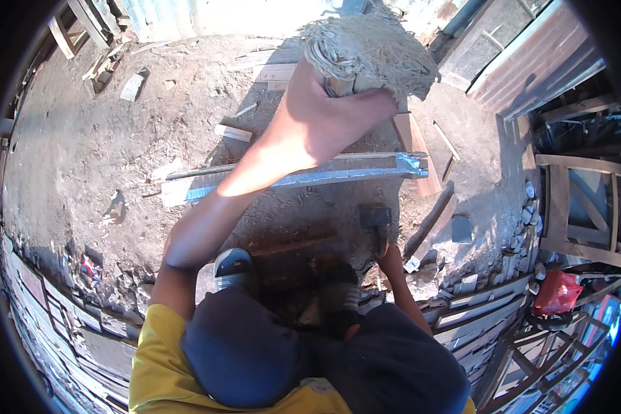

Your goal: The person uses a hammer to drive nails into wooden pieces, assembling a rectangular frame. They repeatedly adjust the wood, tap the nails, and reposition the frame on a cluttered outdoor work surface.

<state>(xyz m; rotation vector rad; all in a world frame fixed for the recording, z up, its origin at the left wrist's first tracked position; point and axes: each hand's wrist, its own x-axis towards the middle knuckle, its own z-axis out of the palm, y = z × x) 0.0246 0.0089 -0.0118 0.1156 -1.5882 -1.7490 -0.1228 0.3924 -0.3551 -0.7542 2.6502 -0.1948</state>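
My left hand [328, 121] is raised at the top middle, its fingers wrapped round a thick pale bundle with a frayed, fibrous end [372, 52]. Its exact kind does not show. Low on the right, by my right knee, my right hand [390, 257] is closed round the handle of a short-handled tool with a dark, square head [375, 216]. That head is close to the ground, just beyond my right foot. Under my left forearm, a long wooden plank [297, 176] with a blue-painted edge lies across the dirt.
Wood offcuts [233, 132] and a brown board [417, 152] lie around. A dark length of wood [429, 219] rests on the right. Stacked boards [476, 317] line the near side. Wooden frames [583, 203] and a red plastic bag [557, 292] stand at the right.
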